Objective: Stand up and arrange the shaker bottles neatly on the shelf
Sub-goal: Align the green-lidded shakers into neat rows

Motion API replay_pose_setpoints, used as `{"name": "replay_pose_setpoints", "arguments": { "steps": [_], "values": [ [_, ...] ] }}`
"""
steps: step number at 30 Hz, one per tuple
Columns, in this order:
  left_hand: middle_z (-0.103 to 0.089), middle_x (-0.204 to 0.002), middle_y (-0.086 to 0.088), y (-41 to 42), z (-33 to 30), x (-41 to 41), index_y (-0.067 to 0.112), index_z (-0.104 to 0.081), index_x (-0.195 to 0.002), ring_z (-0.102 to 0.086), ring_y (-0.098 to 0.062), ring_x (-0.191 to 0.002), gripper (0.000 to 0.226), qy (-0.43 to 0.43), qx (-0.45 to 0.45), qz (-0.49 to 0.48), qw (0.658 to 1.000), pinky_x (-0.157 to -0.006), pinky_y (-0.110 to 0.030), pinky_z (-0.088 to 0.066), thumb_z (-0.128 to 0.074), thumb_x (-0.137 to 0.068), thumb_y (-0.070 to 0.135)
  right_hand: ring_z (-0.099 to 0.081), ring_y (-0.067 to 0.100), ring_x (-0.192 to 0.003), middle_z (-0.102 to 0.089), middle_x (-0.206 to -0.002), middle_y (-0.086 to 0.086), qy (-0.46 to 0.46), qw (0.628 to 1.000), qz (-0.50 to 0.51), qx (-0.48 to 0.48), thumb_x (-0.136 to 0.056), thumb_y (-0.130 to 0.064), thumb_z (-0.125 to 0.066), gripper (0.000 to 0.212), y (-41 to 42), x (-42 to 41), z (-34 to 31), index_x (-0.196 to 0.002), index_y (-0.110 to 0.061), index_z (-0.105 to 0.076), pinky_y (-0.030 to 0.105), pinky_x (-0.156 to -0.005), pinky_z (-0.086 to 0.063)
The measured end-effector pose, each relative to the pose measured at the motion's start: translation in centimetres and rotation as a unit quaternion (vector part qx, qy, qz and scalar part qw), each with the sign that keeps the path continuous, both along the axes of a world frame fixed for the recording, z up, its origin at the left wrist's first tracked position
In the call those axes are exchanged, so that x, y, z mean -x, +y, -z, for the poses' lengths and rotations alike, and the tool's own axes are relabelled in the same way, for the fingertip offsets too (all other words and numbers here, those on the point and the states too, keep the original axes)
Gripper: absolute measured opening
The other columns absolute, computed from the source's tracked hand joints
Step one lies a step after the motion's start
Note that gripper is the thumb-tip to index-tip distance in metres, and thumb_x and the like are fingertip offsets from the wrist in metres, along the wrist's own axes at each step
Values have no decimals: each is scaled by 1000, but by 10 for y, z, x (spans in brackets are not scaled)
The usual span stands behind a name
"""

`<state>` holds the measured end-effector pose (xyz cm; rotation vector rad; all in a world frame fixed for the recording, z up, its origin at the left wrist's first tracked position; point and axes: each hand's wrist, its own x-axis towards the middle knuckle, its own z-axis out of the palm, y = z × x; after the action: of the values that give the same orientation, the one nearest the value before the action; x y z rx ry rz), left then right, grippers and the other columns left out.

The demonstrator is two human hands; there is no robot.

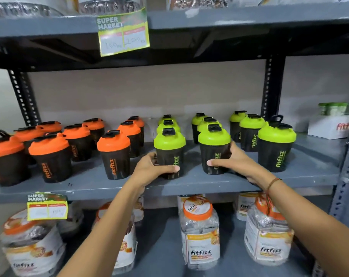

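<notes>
A head-worn camera looks at a grey metal shelf [189,185] stocked with black shaker bottles, all standing upright. Orange-lidded shakers [49,156] fill the left half in loose rows; green-lidded shakers fill the right half in three short columns running front to back.

Both bare arms reach in from below. The left hand [151,168] grasps the front green-lidded shaker of the left column [169,152], fingers [174,168] wrapped around its lower body, thumb across the front. The right hand [229,158] grasps the front green-lidded shaker of the middle column [214,150], its thumb [212,162] lying across the label and the rest of the hand curled behind the right side. A braided thread band [272,183] circles the right wrist. Both shakers rest on the shelf near its front edge.

The third green column stands untouched to the right, its front shaker [276,145] carrying a loop handle. A yellow-green price tag [123,33] hangs from the shelf above; clear jars with orange lids [199,232] sit on the shelf below.

The step in hand appears to be final straightening: nothing is lying down, so the two front bottles are likely being squared up. The next move probably calls for small slides or turns so labels face forward and fronts line up, without nudging the bottles just behind.
</notes>
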<state>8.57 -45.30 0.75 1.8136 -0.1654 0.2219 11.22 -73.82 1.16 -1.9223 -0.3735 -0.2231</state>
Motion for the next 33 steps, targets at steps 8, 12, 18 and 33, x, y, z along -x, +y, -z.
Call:
{"name": "replay_pose_setpoints", "arguments": {
  "steps": [8, 12, 18, 33],
  "values": [
    [-77, -92, 13, -10, 3, 7, 27, -68, -100, -72, -5, -92, 72, -16, -27, -29, 999, -84, -26, -54, -91, -35, 49, -59, 4, -120, -61, -132, -14, -34, 999, -5, 16, -62, -41, -93, 93, -12, 17, 4, -136, -44, -37, 30, -102, -48],
    [-77, -95, 12, -10, 4, 8, 27, -68, -103, -71, -5, -93, 71, -21, -30, -30, 999, -83, -24, -53, -92, -40, 47, -59, 8, -120, -61, -130, -10, -52, 998, 2, 30, -66, -37, -91, 88, -9, 18, 4, -136, -41, -37, 31, -103, -48],
    [-76, -99, 12, -9, 3, 8, 28, -67, -105, -70, -6, -96, 75, -16, -43, -38, 998, -93, -33, -54, -92, -38, 53, -60, 9, -122, -62, -134, -11, -45, 998, 1, 40, -51, -62, -90, 106, -9, 17, 5, -142, -38, -41, 43, -106, -49],
    [-63, -124, 7, 1, -8, 8, 23, -55, -127, -59, -6, -114, 85, -2, 67, -6, 998, -94, -25, -44, -81, -57, 64, -55, 14, -124, -56, -136, -4, -52, 977, 3, -207, -48, -94, -61, 112, -14, 9, -9, -142, -35, -43, 38, -104, -44]
  ]
}}
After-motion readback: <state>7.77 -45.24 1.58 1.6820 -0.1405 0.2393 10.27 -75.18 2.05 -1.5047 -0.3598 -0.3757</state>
